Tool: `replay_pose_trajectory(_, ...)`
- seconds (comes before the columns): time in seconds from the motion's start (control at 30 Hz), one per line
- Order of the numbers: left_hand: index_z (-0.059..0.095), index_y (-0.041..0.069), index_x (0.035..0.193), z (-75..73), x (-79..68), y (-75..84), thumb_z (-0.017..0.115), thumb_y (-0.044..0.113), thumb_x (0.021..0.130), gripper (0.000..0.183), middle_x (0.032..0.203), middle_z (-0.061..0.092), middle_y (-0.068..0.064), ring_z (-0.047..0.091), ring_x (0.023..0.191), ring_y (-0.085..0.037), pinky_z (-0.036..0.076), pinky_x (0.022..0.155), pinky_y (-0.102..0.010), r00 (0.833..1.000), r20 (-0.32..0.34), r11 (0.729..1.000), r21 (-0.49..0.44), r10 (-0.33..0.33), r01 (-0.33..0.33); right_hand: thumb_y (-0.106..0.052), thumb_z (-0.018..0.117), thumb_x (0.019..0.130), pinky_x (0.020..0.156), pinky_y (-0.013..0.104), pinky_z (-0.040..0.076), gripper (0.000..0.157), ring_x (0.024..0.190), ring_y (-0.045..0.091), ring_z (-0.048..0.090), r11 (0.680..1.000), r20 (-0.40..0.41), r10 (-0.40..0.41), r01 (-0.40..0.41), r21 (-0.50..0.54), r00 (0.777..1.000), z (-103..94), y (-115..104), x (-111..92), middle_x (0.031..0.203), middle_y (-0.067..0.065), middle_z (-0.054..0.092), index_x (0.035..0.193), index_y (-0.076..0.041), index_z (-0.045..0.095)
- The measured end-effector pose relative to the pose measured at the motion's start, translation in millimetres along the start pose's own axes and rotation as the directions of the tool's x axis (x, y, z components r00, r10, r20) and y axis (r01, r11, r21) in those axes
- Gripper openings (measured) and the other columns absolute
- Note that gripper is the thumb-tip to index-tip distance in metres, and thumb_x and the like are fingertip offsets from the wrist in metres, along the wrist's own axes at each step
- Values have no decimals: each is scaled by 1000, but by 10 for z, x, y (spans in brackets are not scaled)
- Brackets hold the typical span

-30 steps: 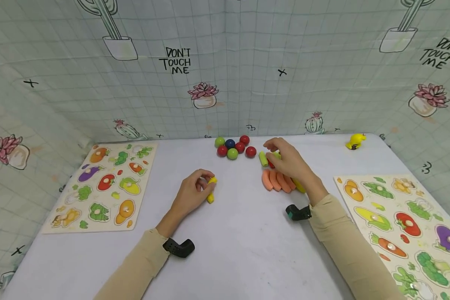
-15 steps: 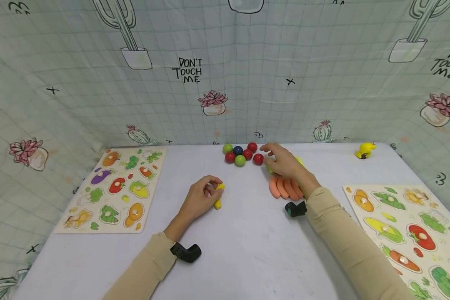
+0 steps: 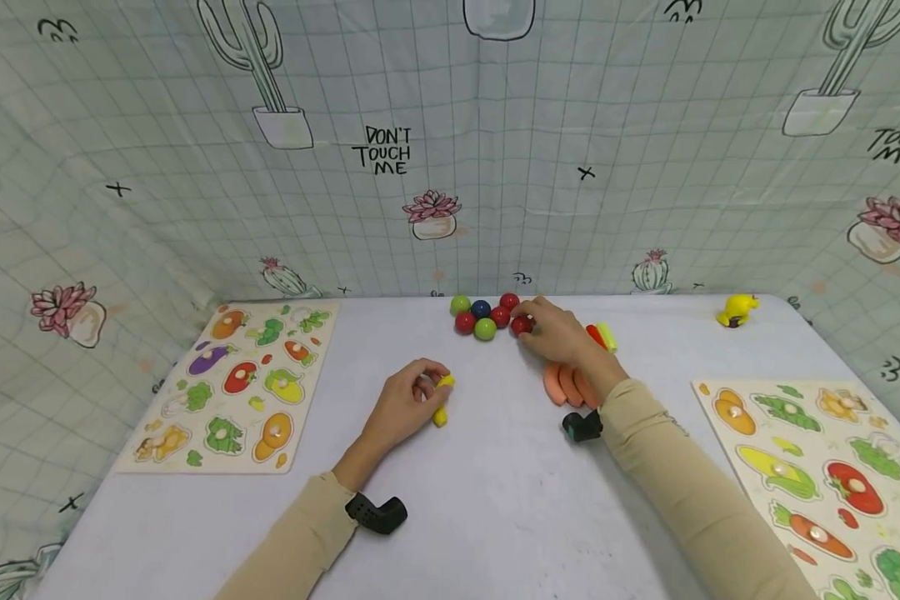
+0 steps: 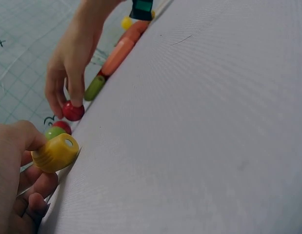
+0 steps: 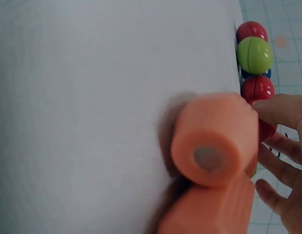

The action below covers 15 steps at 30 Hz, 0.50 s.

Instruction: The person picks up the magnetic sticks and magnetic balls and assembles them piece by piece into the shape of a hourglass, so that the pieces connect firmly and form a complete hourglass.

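Observation:
My left hand (image 3: 403, 402) pinches a yellow magnetic toy stick (image 3: 440, 416) between thumb and fingers; a round silver spot shows on the end of the yellow stick (image 4: 57, 153) in the left wrist view. At the right end of a ball cluster, my right hand (image 3: 561, 335) grips a red ball (image 3: 522, 325), the thumb and fingertips around it. The left wrist view shows this red ball (image 4: 73, 111) under the fingertips. Beside it are more red balls, green balls (image 3: 485, 329) and a blue ball (image 3: 481, 309). Curved orange sticks (image 3: 567, 386) lie under my right wrist, partly hidden.
A red stick (image 3: 595, 335) and a light green stick (image 3: 607, 336) lie behind my right forearm. Vegetable puzzle boards flank the table, a left board (image 3: 311, 400) and a right board (image 3: 720, 392). A yellow toy (image 3: 738, 310) stands at the back right, before a patterned cloth (image 3: 330, 217).
My right hand has moved left from above the green and red sticks to the red ball and taken hold of it. The left hand keeps its grip on the yellow stick. The head view has shifted.

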<state>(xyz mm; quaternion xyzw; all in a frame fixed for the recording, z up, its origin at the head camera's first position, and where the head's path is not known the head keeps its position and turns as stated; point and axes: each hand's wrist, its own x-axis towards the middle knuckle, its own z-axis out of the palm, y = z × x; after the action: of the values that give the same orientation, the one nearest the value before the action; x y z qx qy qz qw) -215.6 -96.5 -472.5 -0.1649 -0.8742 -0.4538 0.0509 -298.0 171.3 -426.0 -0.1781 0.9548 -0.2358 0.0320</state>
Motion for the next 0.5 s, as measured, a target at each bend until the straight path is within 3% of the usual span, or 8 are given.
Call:
replay_pose_trajectory(0.1,64,17,104,6,-6,1,68,18,86,18,89,60,2,48,68,-9,37,58,-17,1000,-1,1000,6,2,-2,-15,59,89,90,50,39,37,93,28,54,1000,0,16,-16,-19,1000,18,-13,0,118,12,52,126,-11,54)
replay_pose_trajectory(0.5,63,16,104,-3,3,-20,67,18,87,17,89,60,3,49,67,-8,38,58,-17,1000,0,1000,-7,28,-28,-22,60,90,93,49,43,37,105,28,54,999,-45,41,-40,22,998,82,-30,-54,120,11,58,125,-11,55)
